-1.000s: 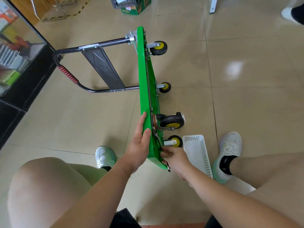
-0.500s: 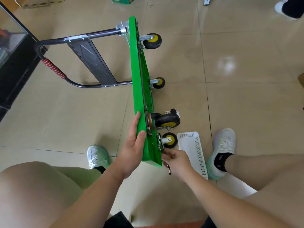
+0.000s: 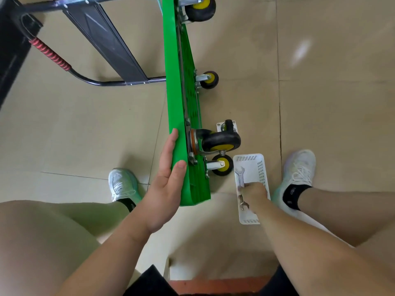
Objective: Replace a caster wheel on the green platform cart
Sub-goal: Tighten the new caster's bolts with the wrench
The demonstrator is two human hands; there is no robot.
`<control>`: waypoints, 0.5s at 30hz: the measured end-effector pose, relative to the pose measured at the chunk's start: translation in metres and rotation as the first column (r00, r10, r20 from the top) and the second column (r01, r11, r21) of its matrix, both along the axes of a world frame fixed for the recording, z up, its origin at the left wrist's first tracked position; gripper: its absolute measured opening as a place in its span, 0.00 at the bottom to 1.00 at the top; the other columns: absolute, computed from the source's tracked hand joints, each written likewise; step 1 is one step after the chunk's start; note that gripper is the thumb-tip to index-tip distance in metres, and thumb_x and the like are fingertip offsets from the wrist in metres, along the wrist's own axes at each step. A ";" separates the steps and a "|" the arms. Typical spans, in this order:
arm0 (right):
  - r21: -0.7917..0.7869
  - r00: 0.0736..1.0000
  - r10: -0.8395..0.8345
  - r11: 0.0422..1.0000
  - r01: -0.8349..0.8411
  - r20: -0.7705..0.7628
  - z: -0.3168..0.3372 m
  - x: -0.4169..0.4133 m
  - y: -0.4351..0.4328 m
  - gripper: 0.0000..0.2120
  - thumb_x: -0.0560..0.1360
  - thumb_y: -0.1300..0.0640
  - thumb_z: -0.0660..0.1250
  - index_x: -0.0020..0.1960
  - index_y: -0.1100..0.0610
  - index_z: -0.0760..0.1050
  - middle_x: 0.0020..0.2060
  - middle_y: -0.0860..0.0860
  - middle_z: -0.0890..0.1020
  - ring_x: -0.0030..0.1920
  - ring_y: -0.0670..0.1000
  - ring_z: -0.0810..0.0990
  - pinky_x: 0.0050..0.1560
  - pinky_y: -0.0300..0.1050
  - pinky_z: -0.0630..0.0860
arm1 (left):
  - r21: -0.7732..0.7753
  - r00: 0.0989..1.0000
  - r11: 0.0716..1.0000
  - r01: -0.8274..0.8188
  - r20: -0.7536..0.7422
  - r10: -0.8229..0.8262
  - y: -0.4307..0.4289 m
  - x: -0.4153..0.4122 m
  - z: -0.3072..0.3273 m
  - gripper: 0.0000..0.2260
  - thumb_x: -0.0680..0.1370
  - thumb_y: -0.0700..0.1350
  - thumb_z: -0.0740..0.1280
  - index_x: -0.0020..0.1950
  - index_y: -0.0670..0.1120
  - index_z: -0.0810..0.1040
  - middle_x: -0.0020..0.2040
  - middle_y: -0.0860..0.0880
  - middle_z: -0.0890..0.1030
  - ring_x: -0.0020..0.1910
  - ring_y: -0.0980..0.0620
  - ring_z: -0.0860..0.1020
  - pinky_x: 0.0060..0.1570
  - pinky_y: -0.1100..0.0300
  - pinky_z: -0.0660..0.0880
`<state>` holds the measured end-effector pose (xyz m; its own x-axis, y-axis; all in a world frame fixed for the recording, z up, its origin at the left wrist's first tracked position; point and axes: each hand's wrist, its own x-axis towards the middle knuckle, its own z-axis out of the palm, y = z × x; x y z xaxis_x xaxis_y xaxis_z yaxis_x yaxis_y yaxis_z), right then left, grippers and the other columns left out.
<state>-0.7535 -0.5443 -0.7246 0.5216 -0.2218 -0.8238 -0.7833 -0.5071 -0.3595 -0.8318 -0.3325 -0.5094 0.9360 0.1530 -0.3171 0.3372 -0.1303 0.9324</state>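
Note:
The green platform cart stands on its side edge on the floor, wheels pointing right. My left hand holds its near corner, fingers flat on the deck and thumb over the edge. A large black-and-yellow caster wheel sits on the underside near that corner, with a smaller wheel just below it. My right hand grips a silver open-end wrench over the white plastic basket. A loose caster with a white plate lies on the floor behind the big wheel.
The cart's black folding handle with a red grip stretches left across the floor. Two more wheels sit farther along the deck. My white shoes flank the cart and basket. A dark cabinet edges the far left.
My right hand left the cart's near edge and moved right, now over the white basket with the wrench in it. The camera tilted down and closer. My left hand stays on the cart.

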 end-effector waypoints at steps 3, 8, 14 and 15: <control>-0.046 0.996 -0.064 0.997 0.061 -0.068 -0.024 0.013 -0.007 0.07 0.75 0.65 0.67 0.49 0.67 0.81 0.36 0.57 0.83 0.38 0.58 0.83 0.40 0.46 0.80 | 0.028 1.000 0.999 0.017 0.015 -0.017 0.001 0.002 0.001 0.25 0.84 0.56 0.54 0.78 0.74 0.50 0.81 0.69 0.60 0.81 0.62 0.60 0.82 0.49 0.59; -0.071 0.956 -0.199 0.980 0.188 -0.216 -0.035 0.029 -0.006 0.15 0.79 0.59 0.66 0.38 0.66 0.72 0.34 0.58 0.79 0.34 0.56 0.78 0.39 0.47 0.80 | -0.035 1.000 0.999 -0.001 0.031 0.002 0.000 0.002 -0.002 0.26 0.84 0.58 0.57 0.79 0.73 0.52 0.80 0.65 0.63 0.80 0.59 0.63 0.80 0.45 0.62; -0.063 0.943 -0.200 0.980 0.190 -0.265 -0.096 0.043 -0.009 0.13 0.75 0.53 0.72 0.40 0.63 0.78 0.42 0.56 0.85 0.44 0.57 0.85 0.56 0.53 0.81 | -0.074 0.999 0.997 -0.005 0.050 0.008 -0.002 0.002 -0.003 0.26 0.85 0.51 0.55 0.80 0.70 0.51 0.77 0.69 0.68 0.78 0.62 0.67 0.75 0.59 0.67; -0.054 0.940 -0.197 0.980 0.189 -0.278 -0.096 0.045 -0.010 0.12 0.74 0.55 0.73 0.45 0.65 0.79 0.45 0.58 0.85 0.47 0.58 0.85 0.55 0.54 0.82 | -0.074 0.999 0.997 -0.004 0.052 0.008 -0.002 0.002 -0.003 0.26 0.85 0.49 0.55 0.80 0.68 0.51 0.76 0.71 0.68 0.77 0.63 0.67 0.74 0.62 0.67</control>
<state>-0.7084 -0.5541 -0.8203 0.2158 -0.3182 -0.9231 -0.9342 -0.3424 -0.1003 -0.8301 -0.3346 -0.5127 0.9507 0.1365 -0.2783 0.2882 -0.0587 0.9558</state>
